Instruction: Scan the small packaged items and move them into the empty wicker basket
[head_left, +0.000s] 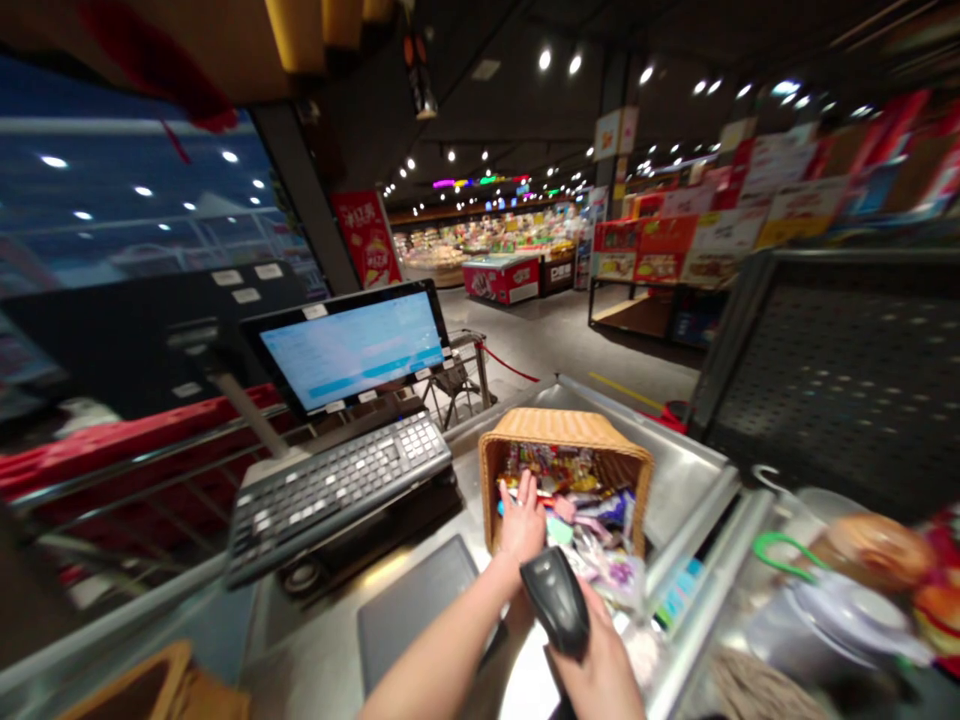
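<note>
My left hand [521, 520] reaches into a woven wicker basket [562, 428] standing on the steel counter, its fingers apart on top of the snack packets [570, 500] that fill it. Colourful wrapped sweets and small bags heap up inside, and some spill towards the basket's near edge. My right hand [604, 675] grips a black handheld barcode scanner [556, 600], which sits just below my left hand and in front of the basket. Its front end points away from my palm, and the scanner hides part of my fingers.
A keyboard [337, 490] and a bright monitor [352, 345] stand left of the basket, with a dark pad [412, 615] on the counter. Bagged goods [862, 590] lie to the right beside a black perforated panel [825, 390]. Shop displays stand beyond.
</note>
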